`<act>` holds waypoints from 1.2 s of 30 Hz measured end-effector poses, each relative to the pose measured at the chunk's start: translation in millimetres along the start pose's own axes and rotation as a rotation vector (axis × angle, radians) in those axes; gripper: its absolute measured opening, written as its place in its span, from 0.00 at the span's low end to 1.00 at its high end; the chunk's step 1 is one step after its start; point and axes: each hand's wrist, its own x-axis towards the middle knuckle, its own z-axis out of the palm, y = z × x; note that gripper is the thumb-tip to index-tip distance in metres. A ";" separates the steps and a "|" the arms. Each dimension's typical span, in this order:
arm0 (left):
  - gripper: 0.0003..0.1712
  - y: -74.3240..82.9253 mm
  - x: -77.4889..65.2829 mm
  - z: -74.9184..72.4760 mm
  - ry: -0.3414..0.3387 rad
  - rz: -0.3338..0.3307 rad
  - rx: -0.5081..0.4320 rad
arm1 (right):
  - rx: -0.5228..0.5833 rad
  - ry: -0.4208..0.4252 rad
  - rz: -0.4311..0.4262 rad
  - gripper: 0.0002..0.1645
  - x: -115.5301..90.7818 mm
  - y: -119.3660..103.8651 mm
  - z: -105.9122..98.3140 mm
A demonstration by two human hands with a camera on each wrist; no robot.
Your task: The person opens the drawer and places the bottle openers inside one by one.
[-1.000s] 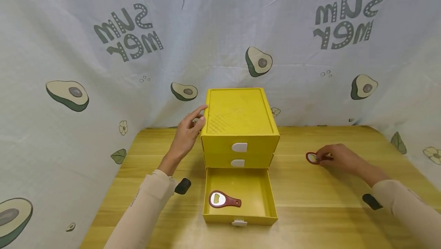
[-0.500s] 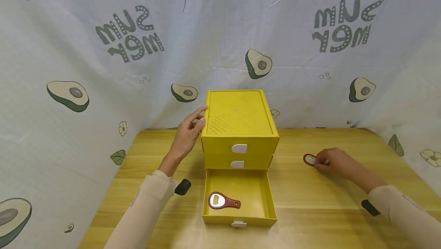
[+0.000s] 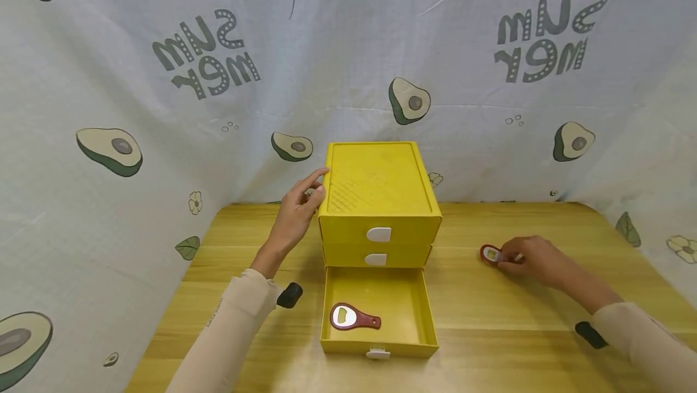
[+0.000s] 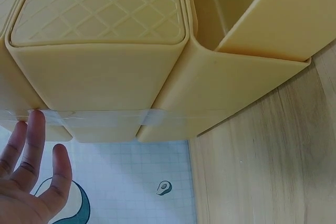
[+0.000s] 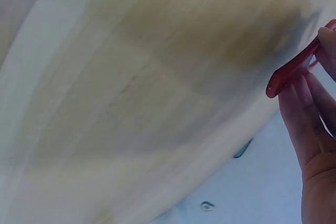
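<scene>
A yellow drawer unit (image 3: 381, 178) stands on the table, its bottom drawer (image 3: 405, 296) pulled out. In that drawer lies a bottle opener (image 3: 344, 315) with a dark red handle and a pale metal head. My left hand (image 3: 294, 211) touches the unit's left side, its fingertips at the upper edge; in the left wrist view the fingers (image 4: 35, 140) are spread and nearly straight against the side. Off to the right, my right hand (image 3: 536, 259) pinches a second red bottle opener (image 3: 490, 254) by the handle, which the fingers mostly hide. The right wrist view shows this red handle (image 5: 289, 74) between thumb and fingers.
Two upper drawers with white pulls (image 3: 378, 234) are closed. Clear tape (image 4: 105, 118) runs across the unit's side. A wooden table (image 3: 490, 308) spreads beneath, and a cloth with avocado prints (image 3: 348, 48) hangs behind and at both sides.
My right hand has shifted its fingers slightly on the bottle opener; the handle end that stuck out behind them is now covered. The left hand keeps its place on the unit.
</scene>
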 end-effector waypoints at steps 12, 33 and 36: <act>0.27 0.1 0.6 0.8 -0.003 0.011 -0.001 | 0.068 0.010 -0.134 0.13 3.7 -39.5 -15.0; 0.27 -3.5 0.3 0.2 -0.003 -0.001 -0.010 | 0.157 -0.041 -0.279 0.10 19.3 -108.9 -32.3; 0.27 -2.9 0.5 0.0 -0.006 0.006 -0.011 | 0.159 -0.045 -0.301 0.09 20.6 -118.3 -32.0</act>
